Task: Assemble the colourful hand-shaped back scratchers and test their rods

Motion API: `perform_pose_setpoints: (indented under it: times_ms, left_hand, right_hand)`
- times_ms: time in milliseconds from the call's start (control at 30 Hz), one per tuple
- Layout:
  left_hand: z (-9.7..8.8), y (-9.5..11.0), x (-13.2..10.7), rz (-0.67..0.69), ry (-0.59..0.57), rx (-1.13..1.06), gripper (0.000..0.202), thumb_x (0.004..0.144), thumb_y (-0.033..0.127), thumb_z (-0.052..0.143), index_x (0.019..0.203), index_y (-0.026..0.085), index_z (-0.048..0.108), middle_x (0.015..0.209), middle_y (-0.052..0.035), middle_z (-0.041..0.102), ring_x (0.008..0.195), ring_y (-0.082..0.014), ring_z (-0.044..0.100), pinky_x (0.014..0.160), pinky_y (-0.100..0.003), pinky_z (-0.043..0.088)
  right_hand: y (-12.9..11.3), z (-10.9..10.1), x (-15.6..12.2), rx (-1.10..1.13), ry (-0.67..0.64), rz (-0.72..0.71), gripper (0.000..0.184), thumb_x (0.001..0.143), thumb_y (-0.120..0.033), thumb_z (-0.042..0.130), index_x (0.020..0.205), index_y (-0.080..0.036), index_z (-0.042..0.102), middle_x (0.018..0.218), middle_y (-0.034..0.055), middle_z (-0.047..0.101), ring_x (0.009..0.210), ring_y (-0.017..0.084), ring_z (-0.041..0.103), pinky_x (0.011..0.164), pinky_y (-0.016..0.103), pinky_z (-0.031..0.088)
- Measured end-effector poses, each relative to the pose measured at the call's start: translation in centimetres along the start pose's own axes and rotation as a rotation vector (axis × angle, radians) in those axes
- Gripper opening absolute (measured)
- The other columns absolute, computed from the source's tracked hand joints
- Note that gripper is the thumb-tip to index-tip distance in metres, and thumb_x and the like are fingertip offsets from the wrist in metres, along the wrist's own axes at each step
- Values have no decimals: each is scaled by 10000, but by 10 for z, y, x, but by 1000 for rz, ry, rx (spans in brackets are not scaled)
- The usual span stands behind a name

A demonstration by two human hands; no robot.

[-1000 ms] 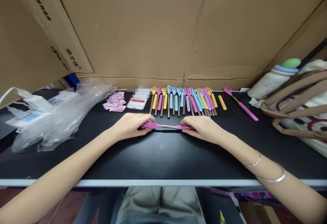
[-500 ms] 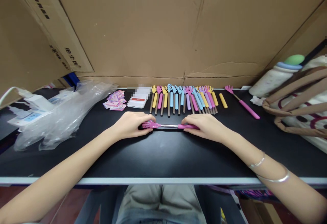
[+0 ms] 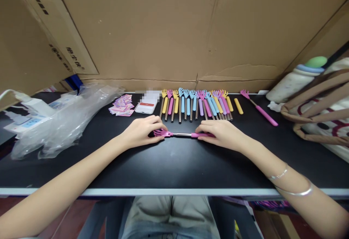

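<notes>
A pink back scratcher (image 3: pixel 182 134) with a short metal shaft lies sideways just over the black tabletop, between both hands. My left hand (image 3: pixel 143 131) pinches its claw end between thumb and fingers. At the other end, my right hand (image 3: pixel 222 134) is closed round the pink handle, part of which the fingers hide. Behind them stretches a row of back scratcher parts (image 3: pixel 191 104): yellow, pink, blue and purple claws on dark metal shafts, with loose coloured grips among them. A second pink back scratcher (image 3: pixel 261 111) lies whole to the right of the row.
Small printed cards (image 3: pixel 122 106) sit in a pile beside a white phone (image 3: pixel 147 106). Crumpled clear plastic bags (image 3: pixel 65 126) and a white power strip (image 3: pixel 34 119) occupy the left. A bottle (image 3: pixel 296 80) and a bag with brown handles (image 3: pixel 321 111) stand at the right. Cardboard (image 3: pixel 152 31) walls the back.
Both hands and the held back scratcher have shifted very slightly right in the view. The grip at each end looks the same.
</notes>
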State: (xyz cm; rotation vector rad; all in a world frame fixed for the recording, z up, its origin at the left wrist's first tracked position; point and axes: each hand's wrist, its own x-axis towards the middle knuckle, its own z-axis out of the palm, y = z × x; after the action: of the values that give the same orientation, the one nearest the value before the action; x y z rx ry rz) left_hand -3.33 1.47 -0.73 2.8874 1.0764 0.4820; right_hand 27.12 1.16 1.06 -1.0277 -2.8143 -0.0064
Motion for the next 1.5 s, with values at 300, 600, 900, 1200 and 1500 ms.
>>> perform_pose_setpoints:
  times_ms: [300, 600, 900, 1200, 1500]
  left_hand:
    - [-7, -4, -2, -3, -42, 48, 350, 833, 520, 547, 1076, 270, 579, 1010, 10, 610, 930, -142, 568, 688, -217, 391]
    - [-5, -1, -1, -16, -28, 37, 302, 846, 480, 548, 1048, 259, 587, 985, 14, 620, 915, -133, 582, 701, -210, 404]
    - [-3, -7, -2, -43, -30, 1, 401, 838, 538, 531, 1121, 256, 567, 1043, -12, 615, 951, -158, 577, 742, -225, 429]
    - [-2, -10, -3, -42, -69, 23, 255, 914, 369, 444, 1111, 264, 566, 1056, -12, 584, 973, -144, 555, 754, -220, 428]
    - [-1, -9, -3, -47, -63, -7, 261, 915, 328, 422, 1115, 256, 573, 1050, -18, 575, 969, -149, 557, 784, -244, 449]
  right_hand:
    - [3, -3, -2, 57, -18, 30, 217, 902, -370, 460, 948, -231, 620, 900, 13, 647, 786, 131, 592, 642, 223, 385]
    - [-7, 2, 2, 85, 15, 6, 238, 901, -345, 456, 1040, -227, 610, 970, 32, 638, 867, 141, 597, 687, 231, 414]
    - [1, -3, 2, 136, 87, -26, 210, 904, -289, 430, 985, -214, 608, 916, 46, 616, 852, 149, 562, 710, 250, 422]
    - [78, -63, -48, -87, 520, 571, 313, 814, -413, 536, 995, -178, 637, 761, 50, 622, 648, 140, 531, 588, 246, 367]
    - [143, -47, -82, -218, 195, 1156, 361, 773, -457, 544, 1026, -226, 657, 962, 96, 670, 724, 189, 526, 558, 273, 289]
